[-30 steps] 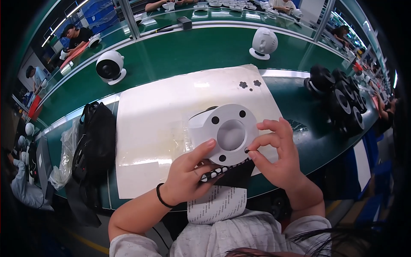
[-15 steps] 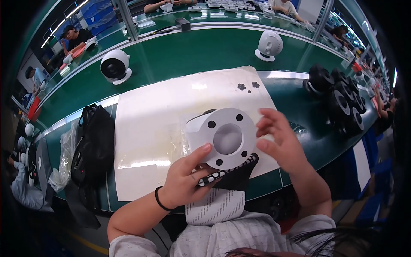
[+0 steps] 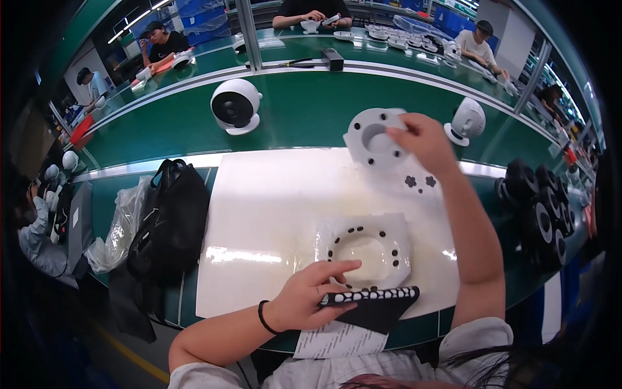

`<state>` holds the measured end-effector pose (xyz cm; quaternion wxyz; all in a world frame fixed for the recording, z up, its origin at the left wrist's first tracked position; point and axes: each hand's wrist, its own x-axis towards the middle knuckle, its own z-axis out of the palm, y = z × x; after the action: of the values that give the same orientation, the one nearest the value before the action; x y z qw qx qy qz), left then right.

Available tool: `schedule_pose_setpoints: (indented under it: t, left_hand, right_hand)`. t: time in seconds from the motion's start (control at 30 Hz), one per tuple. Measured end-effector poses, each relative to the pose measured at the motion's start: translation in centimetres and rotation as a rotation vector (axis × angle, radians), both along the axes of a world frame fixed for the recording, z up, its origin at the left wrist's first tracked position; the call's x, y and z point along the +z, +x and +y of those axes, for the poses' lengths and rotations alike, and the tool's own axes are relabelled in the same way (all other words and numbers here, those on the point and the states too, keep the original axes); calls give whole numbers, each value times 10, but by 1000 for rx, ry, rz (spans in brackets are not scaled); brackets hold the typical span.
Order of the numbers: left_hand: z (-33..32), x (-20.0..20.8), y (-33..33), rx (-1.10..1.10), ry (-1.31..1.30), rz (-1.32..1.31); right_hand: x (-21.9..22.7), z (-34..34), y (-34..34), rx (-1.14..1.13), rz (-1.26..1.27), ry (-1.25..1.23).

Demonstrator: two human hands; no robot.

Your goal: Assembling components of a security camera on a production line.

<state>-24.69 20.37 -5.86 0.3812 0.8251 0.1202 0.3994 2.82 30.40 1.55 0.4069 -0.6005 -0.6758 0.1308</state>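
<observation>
My right hand [image 3: 424,144] is closed at the right edge of a white part with a ring-shaped face [image 3: 363,155], held out over the far edge of the mat. Several black round pads sit on the ring around its recessed middle. My left hand [image 3: 304,299] grips a black sheet with round cut-outs showing white [image 3: 382,311], folded along its top, its index finger stretched over a clear ring-shaped holder [image 3: 403,243]. Black dots line that holder. Printed white backing paper [image 3: 337,342] hangs below the black sheet, close to my body.
A white mat [image 3: 253,214] covers the bench. Two white camera-like devices [image 3: 234,107] stand on the green belt [image 3: 304,104]. Left lie a black bag [image 3: 172,214] and a clear plastic bag [image 3: 123,227]; right, several black round parts [image 3: 541,207]. Co-workers sit beyond the metal frame.
My right hand has taken hold of the white part and carried it forward, away from my left hand. The clear holder is now uncovered. My left hand keeps the black sheet.
</observation>
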Motion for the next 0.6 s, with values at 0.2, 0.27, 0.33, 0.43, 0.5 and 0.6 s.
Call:
schedule_pose_setpoints:
  t: [0.2, 0.27, 0.33, 0.43, 0.5, 0.6]
  left_hand:
    - [6, 1, 2, -58, -104, 105]
    - [8, 4, -1, -46, -105, 147]
    - [8, 3, -4, -11, -90, 141]
    - [10, 0, -8, -14, -103, 147]
    - [9, 2, -4, -24, -93, 129]
    - [10, 1, -4, -28, -99, 155]
  right_hand:
    - [-110, 95, 22, -268, -900, 322]
    - [-111, 96, 13, -253, -805, 186]
    - [-107, 87, 13, -187, -631, 62]
    - [-89, 65, 61, -211, -409, -98]
    - [-110, 58, 134, -466, -422, 30]
    - [-122, 39, 214, -771, -426, -198]
